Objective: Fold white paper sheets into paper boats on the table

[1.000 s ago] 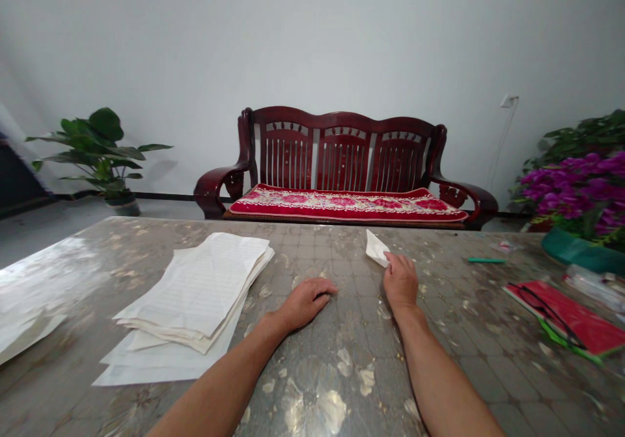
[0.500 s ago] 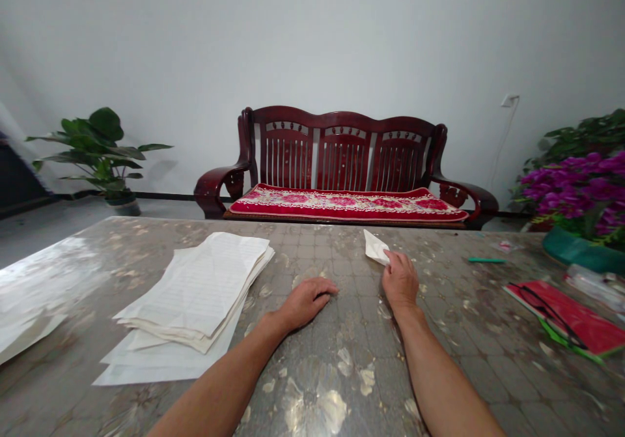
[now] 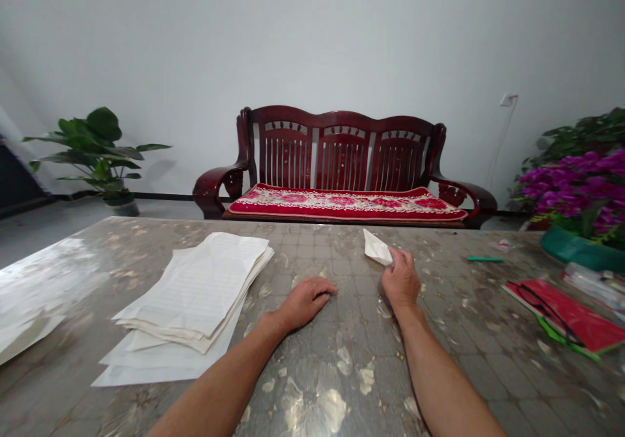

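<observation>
And here's the right hand [image 3: 402, 282], out near the far edge of the table [image 3: 351, 385], fingers up against the right end of the folded white paper [image 3: 377, 249]. Just a touch of change there: the fingers have lifted and spread a little against that end, and the paper has edged very slightly left, its pointed tip up toward the bench [image 3: 342, 163]. It looks like a small nudge or adjustment rather than a carry, so the work has probably moved on only a hair. Is it a proper pinch? Can't tell; the thumb is hidden from this side. Over to the left hand [image 3: 305, 303]: no move at all, resting on the tabletop, fingers loosely bent, thumb a little apart, nothing seen in its hold. The stack of paper [image 3: 200, 287] sits untouched beyond it to the left, and the green pen [image 3: 486, 259] lies well apart on the right.
</observation>
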Motion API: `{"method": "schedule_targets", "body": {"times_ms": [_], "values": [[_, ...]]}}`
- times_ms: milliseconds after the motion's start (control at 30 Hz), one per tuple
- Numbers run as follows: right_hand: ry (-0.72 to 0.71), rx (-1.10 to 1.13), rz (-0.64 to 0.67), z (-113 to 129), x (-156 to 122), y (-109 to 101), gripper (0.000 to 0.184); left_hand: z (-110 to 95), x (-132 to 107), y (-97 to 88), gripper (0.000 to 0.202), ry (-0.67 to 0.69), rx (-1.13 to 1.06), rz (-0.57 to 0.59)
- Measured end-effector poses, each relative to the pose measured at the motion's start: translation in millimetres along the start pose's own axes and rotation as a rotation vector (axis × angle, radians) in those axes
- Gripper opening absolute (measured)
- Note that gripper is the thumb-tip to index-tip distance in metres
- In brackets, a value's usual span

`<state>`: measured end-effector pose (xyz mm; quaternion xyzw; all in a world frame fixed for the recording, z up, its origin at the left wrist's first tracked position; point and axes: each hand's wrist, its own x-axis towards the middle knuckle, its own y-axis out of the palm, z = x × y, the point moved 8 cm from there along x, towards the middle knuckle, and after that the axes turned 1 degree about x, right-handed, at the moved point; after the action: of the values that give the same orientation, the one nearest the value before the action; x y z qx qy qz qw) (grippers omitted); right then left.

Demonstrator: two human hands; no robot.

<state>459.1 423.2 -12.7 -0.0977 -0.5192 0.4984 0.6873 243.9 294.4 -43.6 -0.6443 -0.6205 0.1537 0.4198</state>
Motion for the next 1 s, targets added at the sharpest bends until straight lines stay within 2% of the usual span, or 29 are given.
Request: {"method": "schedule_targets", "body": {"times_ms": [133,300,533,733,1000], "values": [[0.158,0.049,-0.039,-16,0,-5,0.051,-1,0,-0.5,0.029,-0.001,-0.007,0.007],[0.252,0.189,-0.214,-42,-1,-10,0.049,-3,1,-1.1,0.03,-0.001,0.0,0.017],[0.462,0.333,-0.324,-83,-8,0,0.036,-7,0,-0.3,0.032,0.014,0.055,0.014],[0.537,0.353,-0.348,-94,-12,4,0.027,-14,-3,0.7,0.032,0.035,0.164,0.019],[0.611,0.334,-0.453,-95,-21,-9,0.019,-29,-4,5.4,0.031,0.04,0.376,0.067]]}}
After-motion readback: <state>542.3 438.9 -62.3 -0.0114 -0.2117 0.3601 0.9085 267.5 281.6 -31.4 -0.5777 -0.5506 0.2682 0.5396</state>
